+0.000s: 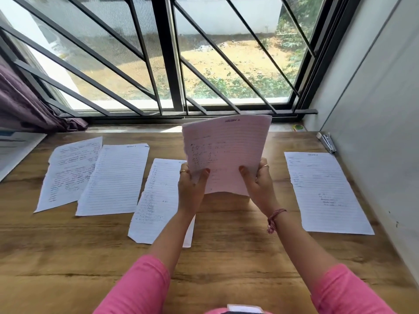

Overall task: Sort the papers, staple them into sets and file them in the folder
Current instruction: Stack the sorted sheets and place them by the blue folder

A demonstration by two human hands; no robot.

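Four lined sheets lie flat on the table: [70,173], [114,180], [156,200], [326,193]. One held bundle [226,150], one stapler [326,142], two hands.

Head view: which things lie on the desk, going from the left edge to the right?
Printed sheet at the edge → handwritten page → lined page → page under the left forearm → held papers → right page → stapler.

The held sheet [224,152] is headed "SECTION", its number unclear; other writing is illegible.
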